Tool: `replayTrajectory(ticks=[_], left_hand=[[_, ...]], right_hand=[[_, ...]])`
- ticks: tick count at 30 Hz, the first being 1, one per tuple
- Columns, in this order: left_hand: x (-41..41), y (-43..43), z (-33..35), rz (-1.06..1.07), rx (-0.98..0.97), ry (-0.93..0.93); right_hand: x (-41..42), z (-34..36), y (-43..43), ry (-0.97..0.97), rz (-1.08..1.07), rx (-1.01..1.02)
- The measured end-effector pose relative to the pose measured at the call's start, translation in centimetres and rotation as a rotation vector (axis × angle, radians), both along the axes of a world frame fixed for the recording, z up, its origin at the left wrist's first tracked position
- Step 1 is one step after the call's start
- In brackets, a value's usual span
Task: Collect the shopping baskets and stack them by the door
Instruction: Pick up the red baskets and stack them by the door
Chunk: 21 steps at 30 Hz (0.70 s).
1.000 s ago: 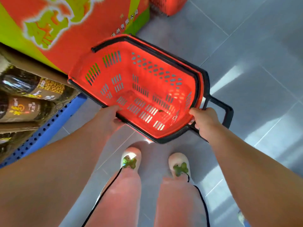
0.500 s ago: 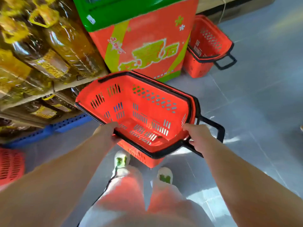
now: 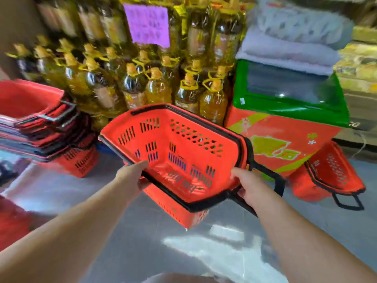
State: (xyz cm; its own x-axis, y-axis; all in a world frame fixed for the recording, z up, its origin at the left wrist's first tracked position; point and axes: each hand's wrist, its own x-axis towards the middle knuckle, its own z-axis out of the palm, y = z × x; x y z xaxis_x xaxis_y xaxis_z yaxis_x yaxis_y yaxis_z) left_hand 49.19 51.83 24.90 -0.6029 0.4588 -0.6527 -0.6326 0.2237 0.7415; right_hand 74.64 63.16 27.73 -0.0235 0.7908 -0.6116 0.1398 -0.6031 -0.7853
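Head cam: red basket is up off the floor, held w/ both hands in front of the person. It's tipped so the open mouth faces them, prob. to line it up for dropping into a nest. Left hand grips the black rim on the near-left side, thumb on top, fingers curled under. Right hand clamps the near-right corner, thumb against the inner red wall, fingers wrapped round the root of the pull handle — a two-point hold stops the wide tub swinging. Both hands are closed tight on it, neither slack.

Stack of nested baskets sits on the floor to the left, beside the oil bottles, well apart from the held one. It looks like the drop-off, though no door shows. One loose basket leans by the chest freezer on the right, untouched — likely the next pickup. Motion blur hides fine finger detail at the left rim.
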Motion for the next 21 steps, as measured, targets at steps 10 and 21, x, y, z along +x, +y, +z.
replayTrajectory(ticks=[10,21], left_hand=[[-17.2,-16.5,7.2,0.325,0.134,0.150],[-32.1,-31.1,14.5,0.626,0.248,0.306]], right_hand=[[-23.0,5.3,-7.7,0.125,0.312,0.176],[-46.4,11.5,-16.2,0.373,0.626,0.299]])
